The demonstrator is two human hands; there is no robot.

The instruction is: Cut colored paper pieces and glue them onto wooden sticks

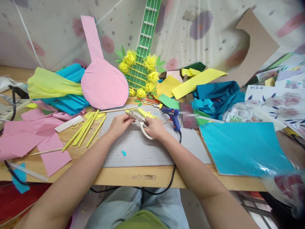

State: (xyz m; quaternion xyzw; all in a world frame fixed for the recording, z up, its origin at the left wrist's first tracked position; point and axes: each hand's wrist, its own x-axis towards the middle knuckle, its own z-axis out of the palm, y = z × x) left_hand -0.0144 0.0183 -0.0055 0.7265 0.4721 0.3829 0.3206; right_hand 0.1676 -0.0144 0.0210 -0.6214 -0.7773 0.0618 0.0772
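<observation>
My right hand (155,128) grips a pair of scissors (144,131) with white handles, its metal blades pointing left over the grey cutting mat (143,157). At the blade tips, my left hand (120,125) is closed in a pinch; what sits between those fingers is too small to make out. Just behind the hands lie yellow paper scraps (144,112). A blue glue gun (174,118) stands on the mat to the right of my right hand, its black cord running toward the table's front edge. One small blue scrap (123,153) lies nearer to me.
Yellow paper-wrapped sticks (83,131) and pink paper (26,133) lie at left. Behind the mat lean a pink guitar-shaped cutout (105,82) and a green paper guitar (138,76) with yellow flowers. Blue sheets in clear plastic (245,146) lie at right, below crumpled blue paper (219,95).
</observation>
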